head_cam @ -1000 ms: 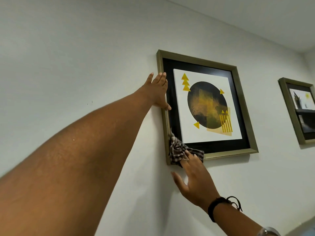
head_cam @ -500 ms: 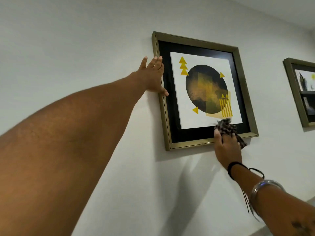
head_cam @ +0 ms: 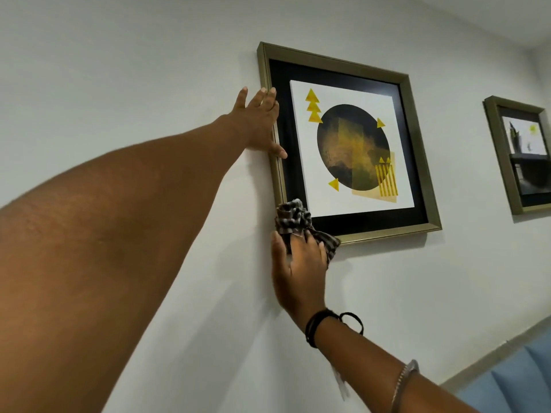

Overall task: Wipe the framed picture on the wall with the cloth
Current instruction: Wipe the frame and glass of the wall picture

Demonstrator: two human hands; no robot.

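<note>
The framed picture (head_cam: 417,150) hangs on the white wall: a dull gold frame, black mat, and a print with a dark circle and yellow triangles. My left hand (head_cam: 260,123) lies flat with fingers spread against the frame's left edge, thumb on the black mat. A crumpled dark checked cloth (head_cam: 293,217) covers the frame's bottom left corner. My right hand (head_cam: 298,269) presses it there from below, fingers over the cloth, palm against the wall.
A second gold-framed picture (head_cam: 518,156) hangs to the right on the same wall, cut off by the view's edge. Blue upholstery (head_cam: 518,380) shows at the bottom right, below the wall's base.
My right hand has swept the cloth left along the bottom of the frame, from the bottom right corner back to the bottom left corner. My left hand stays on the frame's left edge.
</note>
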